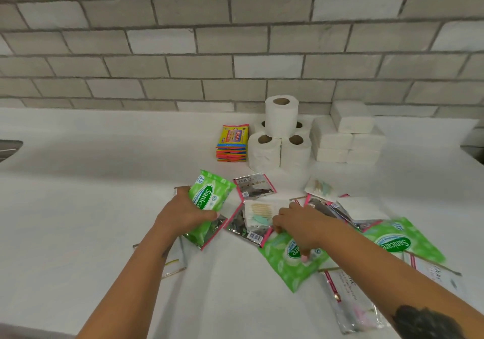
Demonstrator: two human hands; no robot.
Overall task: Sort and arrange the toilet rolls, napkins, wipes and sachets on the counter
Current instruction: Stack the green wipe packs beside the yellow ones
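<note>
My left hand (183, 211) grips a green wipes pack (209, 197), lifted and tilted above the white counter (104, 194). My right hand (298, 227) reaches down onto a second green wipes pack (282, 262), fingers curled at its edge. A third green pack (403, 239) lies to the right. Dark foil sachets (252, 185) and white cotton-bud packets (262, 211) are scattered between the hands. At the back stand stacked toilet rolls (280, 137), white napkin stacks (348, 134) and a pile of colourful sachets (232, 142).
A tiled wall (235, 37) runs behind the counter. White sachets (348, 302) lie under my right forearm, and another clear packet (174, 262) under my left forearm. A dark sink edge (10, 147) shows at far left, another dark edge (474, 150) at far right.
</note>
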